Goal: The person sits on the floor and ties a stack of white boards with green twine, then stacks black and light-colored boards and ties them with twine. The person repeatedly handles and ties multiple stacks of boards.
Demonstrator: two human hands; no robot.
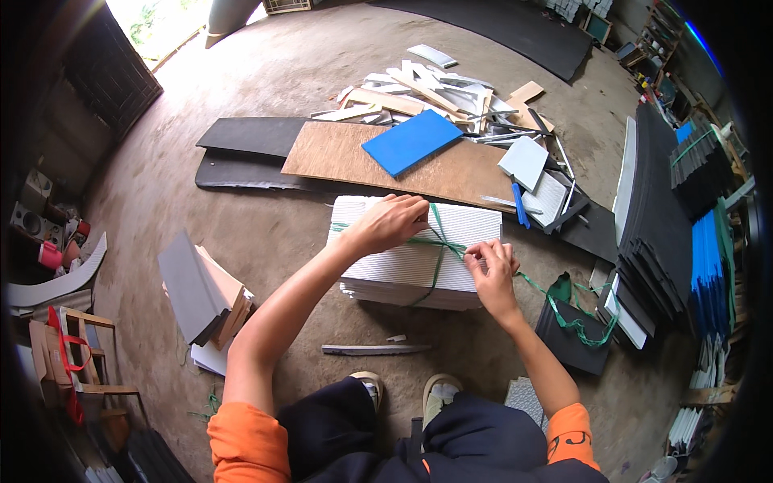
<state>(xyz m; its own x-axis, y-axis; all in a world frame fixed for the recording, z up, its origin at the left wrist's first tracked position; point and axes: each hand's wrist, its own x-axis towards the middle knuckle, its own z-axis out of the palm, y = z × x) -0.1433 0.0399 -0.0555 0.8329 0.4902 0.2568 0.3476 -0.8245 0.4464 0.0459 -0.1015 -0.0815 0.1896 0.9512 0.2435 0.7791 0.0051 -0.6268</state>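
Observation:
A thick stack of white ribbed sheets (378,270) lies on the floor in front of my feet. Green twine (439,266) runs round it both ways and crosses on top. At the crossing, my left hand (390,220) rests over the top sheet, its fingers closed on the twine near the far side. My right hand (493,274) pinches the twine just right of the crossing with thumb and fingertips. From there a loose green tail trails off to the right, over a dark board (573,334).
Beyond the stack lies a brown board (338,151) over black sheets, carrying a blue panel (412,143). A heap of offcut strips (427,88) sits further back. Grey and tan boards (193,290) stand at left; black sheets (656,201) lean at right. A thin strip (376,350) lies by my feet.

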